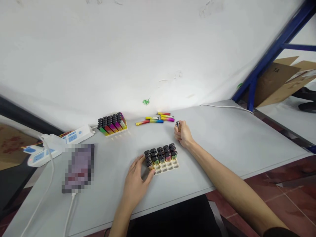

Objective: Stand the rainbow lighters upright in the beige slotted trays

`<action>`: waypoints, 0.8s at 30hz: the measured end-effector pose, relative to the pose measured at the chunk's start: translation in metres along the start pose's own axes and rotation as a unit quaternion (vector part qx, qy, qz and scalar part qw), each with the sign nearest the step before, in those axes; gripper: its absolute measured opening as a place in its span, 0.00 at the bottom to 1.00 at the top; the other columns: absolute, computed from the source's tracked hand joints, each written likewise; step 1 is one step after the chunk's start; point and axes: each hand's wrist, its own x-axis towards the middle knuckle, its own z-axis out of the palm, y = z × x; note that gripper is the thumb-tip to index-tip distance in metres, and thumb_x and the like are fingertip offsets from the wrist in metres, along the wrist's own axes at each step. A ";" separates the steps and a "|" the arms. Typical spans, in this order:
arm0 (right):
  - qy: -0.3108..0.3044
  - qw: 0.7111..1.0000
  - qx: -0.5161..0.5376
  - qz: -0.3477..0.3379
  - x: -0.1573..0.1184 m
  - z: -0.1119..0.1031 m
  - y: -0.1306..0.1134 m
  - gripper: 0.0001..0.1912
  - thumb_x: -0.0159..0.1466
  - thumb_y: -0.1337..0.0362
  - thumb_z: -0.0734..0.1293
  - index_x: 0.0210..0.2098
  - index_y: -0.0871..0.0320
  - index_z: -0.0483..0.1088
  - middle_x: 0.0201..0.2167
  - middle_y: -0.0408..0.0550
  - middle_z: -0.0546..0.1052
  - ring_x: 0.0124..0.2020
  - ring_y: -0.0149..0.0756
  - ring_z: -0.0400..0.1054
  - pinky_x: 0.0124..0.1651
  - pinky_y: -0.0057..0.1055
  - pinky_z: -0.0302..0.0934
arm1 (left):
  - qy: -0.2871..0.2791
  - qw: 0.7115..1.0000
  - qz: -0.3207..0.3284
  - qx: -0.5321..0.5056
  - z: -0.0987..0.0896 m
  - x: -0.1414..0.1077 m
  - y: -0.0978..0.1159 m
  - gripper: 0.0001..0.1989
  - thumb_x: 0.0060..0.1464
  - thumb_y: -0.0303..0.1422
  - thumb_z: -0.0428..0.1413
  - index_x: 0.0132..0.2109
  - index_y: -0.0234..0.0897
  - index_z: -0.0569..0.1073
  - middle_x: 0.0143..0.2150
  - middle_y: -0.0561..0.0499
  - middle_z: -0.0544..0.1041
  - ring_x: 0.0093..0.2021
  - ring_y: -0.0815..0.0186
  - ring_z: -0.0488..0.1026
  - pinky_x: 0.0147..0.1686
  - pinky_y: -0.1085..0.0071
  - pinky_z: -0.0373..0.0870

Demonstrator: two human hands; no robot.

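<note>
A pale cell tray (166, 167) stands near the table's front, partly filled with upright black-topped lighters (161, 158). Its nearest cells show bare, except at the left. My left hand (135, 181) grips the tray's left end, thumb at the front corner beside the front-left lighter and fingers along the side. Beyond the tray's back right, my right hand (183, 133) is closed around a single lighter (177, 125), whose metal top pokes out of the fist; the fingers hide most of its body.
Several shiny multicoloured strips (156, 121) lie by the wall. A second tray holds colourful lighters (112, 125) at the back left. Left of it are a white power strip (84, 132), a blurred-out phone-like thing (78, 168) and white cables (70, 210). A blue frame (251, 92) rises at right.
</note>
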 end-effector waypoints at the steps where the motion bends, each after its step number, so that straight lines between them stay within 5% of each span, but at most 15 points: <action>1: 0.000 1.000 0.001 0.002 0.000 0.000 0.000 0.23 0.66 0.51 0.54 0.18 0.53 0.49 0.12 0.33 0.44 0.14 0.24 0.32 0.18 0.26 0.31 | 0.000 1.000 0.001 0.000 0.000 0.000 -0.001 0.25 0.61 0.41 0.55 0.62 0.40 0.63 0.62 0.41 0.72 0.65 0.47 0.66 0.60 0.45 0.67; 8: -0.012 1.000 0.015 -0.008 0.002 -0.002 0.006 0.28 0.65 0.41 0.56 0.19 0.53 0.52 0.13 0.32 0.44 0.14 0.24 0.34 0.18 0.26 0.32 | -0.005 1.000 -0.004 -0.002 0.002 -0.001 -0.002 0.26 0.61 0.42 0.55 0.63 0.40 0.63 0.62 0.42 0.71 0.66 0.49 0.65 0.62 0.46 0.66; 18: 0.018 1.000 0.008 -0.024 0.000 0.000 0.002 0.24 0.67 0.51 0.56 0.17 0.54 0.51 0.13 0.34 0.45 0.14 0.24 0.34 0.18 0.27 0.32 | -0.012 1.000 -0.018 -0.005 -0.002 0.000 0.003 0.25 0.61 0.42 0.55 0.61 0.40 0.64 0.61 0.42 0.72 0.65 0.48 0.66 0.60 0.46 0.67; 24: 0.002 0.996 -0.026 -0.086 0.002 -0.003 0.008 0.24 0.67 0.44 0.55 0.27 0.56 0.65 0.17 0.36 0.55 0.15 0.26 0.44 0.20 0.28 0.40 | -0.013 1.000 -0.018 -0.007 -0.002 0.001 0.003 0.25 0.61 0.42 0.55 0.62 0.40 0.64 0.61 0.42 0.72 0.66 0.48 0.65 0.62 0.45 0.66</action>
